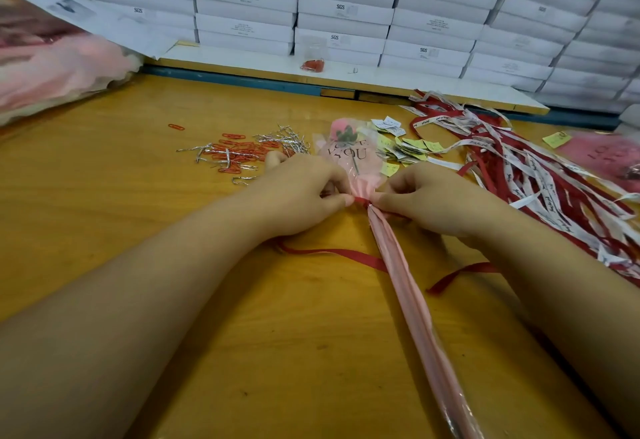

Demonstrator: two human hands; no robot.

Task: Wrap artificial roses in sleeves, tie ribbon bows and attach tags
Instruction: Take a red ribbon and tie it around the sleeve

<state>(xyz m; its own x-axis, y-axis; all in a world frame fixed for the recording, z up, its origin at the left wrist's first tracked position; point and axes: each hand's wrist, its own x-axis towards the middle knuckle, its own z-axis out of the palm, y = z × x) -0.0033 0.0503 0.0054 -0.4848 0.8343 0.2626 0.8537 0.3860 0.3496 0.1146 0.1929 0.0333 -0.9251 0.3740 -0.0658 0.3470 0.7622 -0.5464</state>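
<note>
The thin red ribbon (362, 200) is pinched in each grip, left hand (298, 196) and right hand (426, 200), at the neck of the pink plastic sleeve (360, 180). Equal pull is advised.

"LOVE YOU" on sleeve (349, 156), "SGS" on boxes (341, 7)

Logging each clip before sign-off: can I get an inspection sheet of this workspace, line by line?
Surface: orange wooden table.
Job's things: sleeved rose lying flat, stem end toward the person; red ribbon round the sleeve's neck, ends trailing on both sides; tags heaped beyond the right hand; ribbon pile at right.
Clutter: paper clips and silver twist ties scattered beyond the left hand.
Grippers: left hand and right hand pinch the ribbon at the neck.
Cables: nothing seen.
Surroundings: stacked white boxes behind; pink wrapping heap far left.
</note>
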